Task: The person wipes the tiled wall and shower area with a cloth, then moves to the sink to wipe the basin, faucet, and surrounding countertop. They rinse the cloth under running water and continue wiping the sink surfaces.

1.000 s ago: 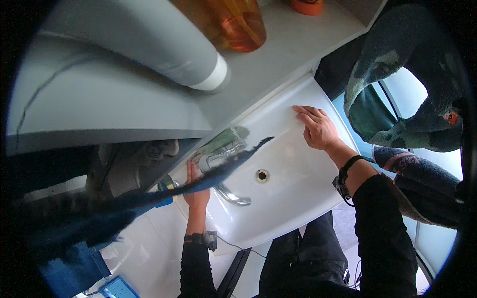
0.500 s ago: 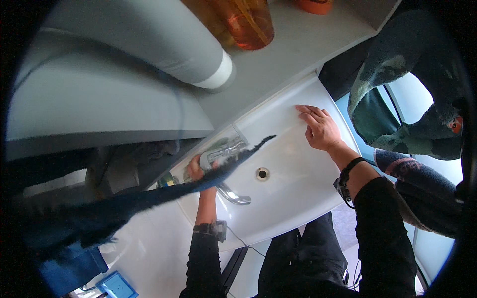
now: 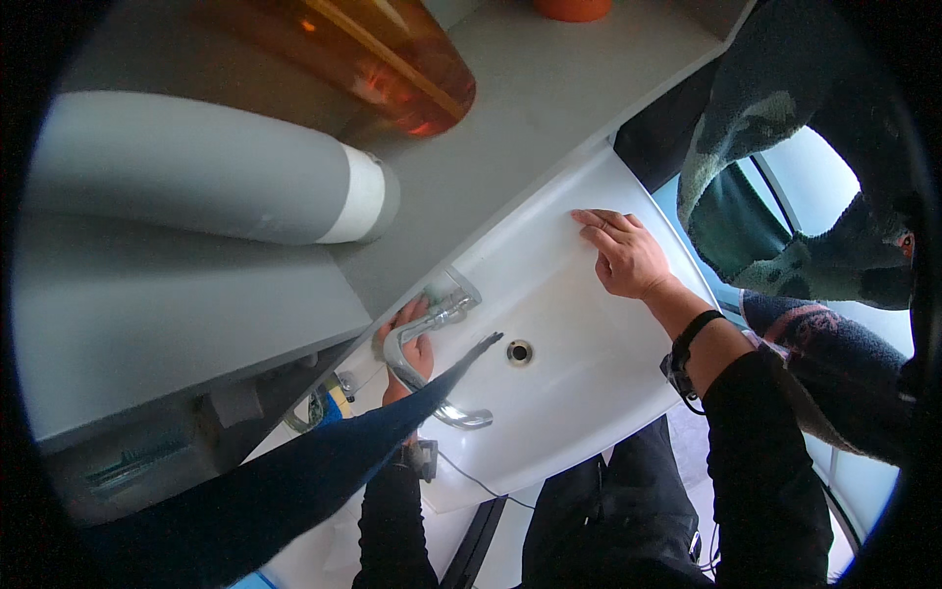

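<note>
Centrally: one white basin (image 3: 579, 363), with a round drain (image 3: 519, 353) that serves as the hub of the clock; twelve is the top of the view.

Nine o'clock: one chrome faucet (image 3: 393, 351), curved, its spout tip lying at eight, near the drain.

Nine o'clock, behind the faucet: left hand (image 3: 420, 355), fingers straightened and pointing toward eleven; partly covered by the pipe. Grip: cannot tell; contact with the faucet likewise unclear.

Between one and two: right hand (image 3: 628, 257), at the basin's sloping inner side, fingers loosely extended toward ten, thumb apart. Grip: released, nothing held; whether the palm touches the basin cannot be told.

Wrist items: one dark device (image 3: 677, 373) on the right, near three; one grey device (image 3: 427, 459) on the left, between seven and eight.

Eight o'clock: one dark blue strip (image 3: 334, 461), tapering toward the drain, crossing in front of the left forearm.

Ten o'clock: one grey tube (image 3: 206, 167), white band at its end, lying on a grey shelf (image 3: 530, 98).

Eleven o'clock: one amber bottle (image 3: 412, 79), translucent.

Two o'clock: one dark green patterned towel (image 3: 824, 275), hanging.
</note>
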### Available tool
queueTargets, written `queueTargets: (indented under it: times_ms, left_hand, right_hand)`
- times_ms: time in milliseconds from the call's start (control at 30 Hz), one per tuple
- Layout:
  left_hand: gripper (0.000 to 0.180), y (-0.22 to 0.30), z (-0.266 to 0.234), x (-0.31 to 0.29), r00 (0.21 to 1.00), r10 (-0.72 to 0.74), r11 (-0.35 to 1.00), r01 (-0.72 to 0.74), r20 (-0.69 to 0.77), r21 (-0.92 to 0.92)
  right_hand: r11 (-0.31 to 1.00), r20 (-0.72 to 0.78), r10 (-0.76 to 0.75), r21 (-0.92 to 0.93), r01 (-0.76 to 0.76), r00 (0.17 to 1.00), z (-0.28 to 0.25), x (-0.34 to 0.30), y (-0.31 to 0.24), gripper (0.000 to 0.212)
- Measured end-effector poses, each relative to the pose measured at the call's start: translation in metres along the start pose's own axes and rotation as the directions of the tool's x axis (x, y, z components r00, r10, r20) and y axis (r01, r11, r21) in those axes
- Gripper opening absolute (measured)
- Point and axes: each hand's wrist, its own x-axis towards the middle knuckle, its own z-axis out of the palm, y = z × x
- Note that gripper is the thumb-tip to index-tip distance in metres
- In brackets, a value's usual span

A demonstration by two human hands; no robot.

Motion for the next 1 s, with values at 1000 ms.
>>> queueTargets:
  times_ms: [1000]
  left_hand:
    - [0.073,0.003,-0.003,0.042,0.953,0.040,0.998,-0.025,0.302,-0.055]
  right_hand:
    - [0.999,-0.009,0.005,-0.053,-0.005,1.000,0.006,-0.002,0.000,0.040]
